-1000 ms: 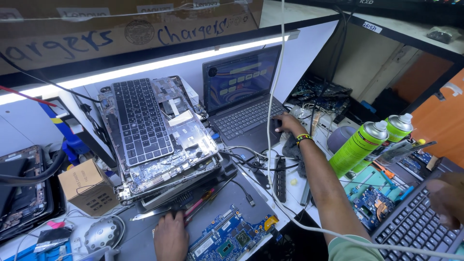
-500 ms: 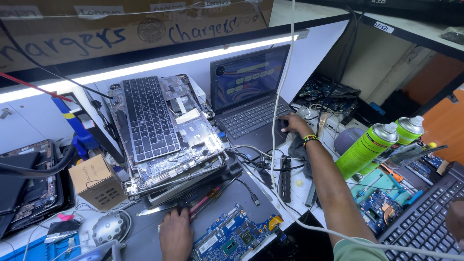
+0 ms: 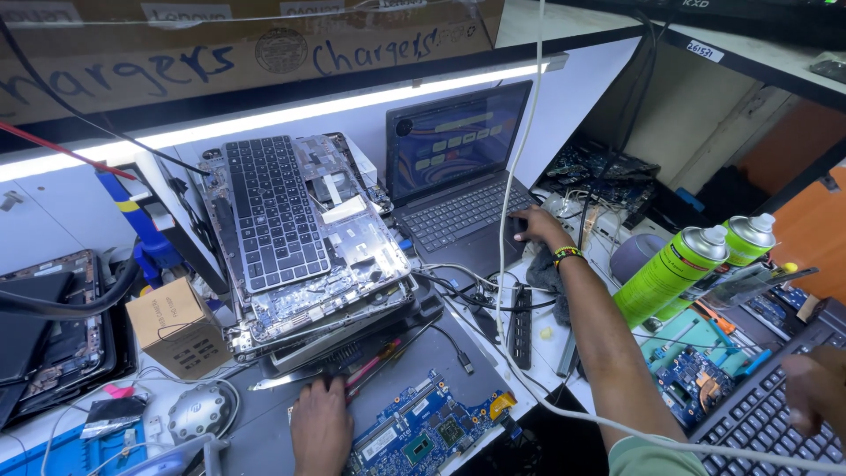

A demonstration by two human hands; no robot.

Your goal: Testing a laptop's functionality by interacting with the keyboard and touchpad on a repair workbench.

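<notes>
Head view shows left hand (image 3: 322,425) flat beside blue circuit board (image 3: 421,432), right hand (image 3: 536,227) at one o'clock resting on black open laptop (image 3: 458,189); the reaching arm could snag the white hanging cable (image 3: 509,176).

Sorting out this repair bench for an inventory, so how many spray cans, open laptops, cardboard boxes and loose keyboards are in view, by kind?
Green spray cans: 2, one in front and one behind it
Open laptop with lit screen: 1
Small cardboard box: 1
Keyboards apart from that laptop's: 2, one on the parts stack, one at lower right
Total: 6
</notes>
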